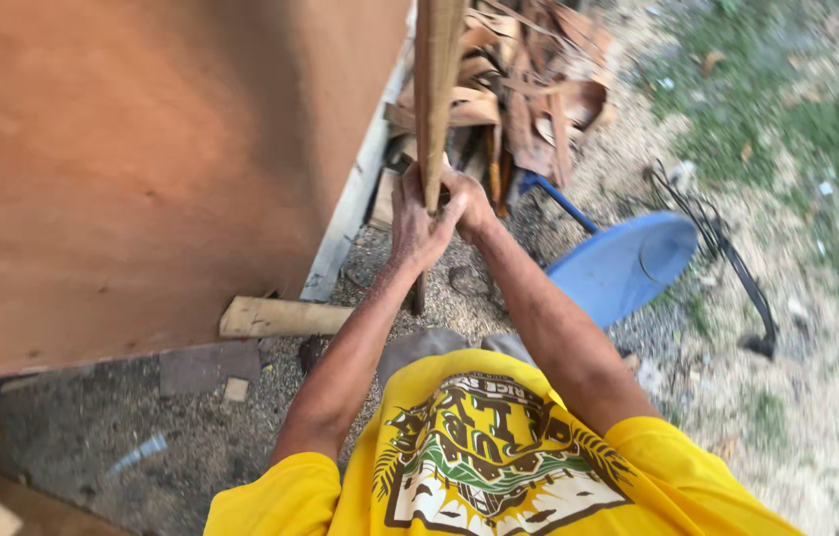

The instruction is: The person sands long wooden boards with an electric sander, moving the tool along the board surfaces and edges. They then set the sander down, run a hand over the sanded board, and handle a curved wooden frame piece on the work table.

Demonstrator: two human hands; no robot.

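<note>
A long, narrow wooden strip (436, 89) stands nearly upright in front of me, reaching past the top of the view and down to the gravel. My left hand (413, 223) grips it from the left side. My right hand (469, 201) clasps it from the right, just above and touching the left hand. Both arms stretch forward over my yellow printed shirt (479, 467).
A big brown plywood sheet (141, 159) rests on a timber batten (280, 318) at left. A pile of wood offcuts (529, 89) lies ahead. A blue disc-shaped seat (623, 263) with a black metal frame (727, 258) sits right. Gravel and sparse grass cover the ground.
</note>
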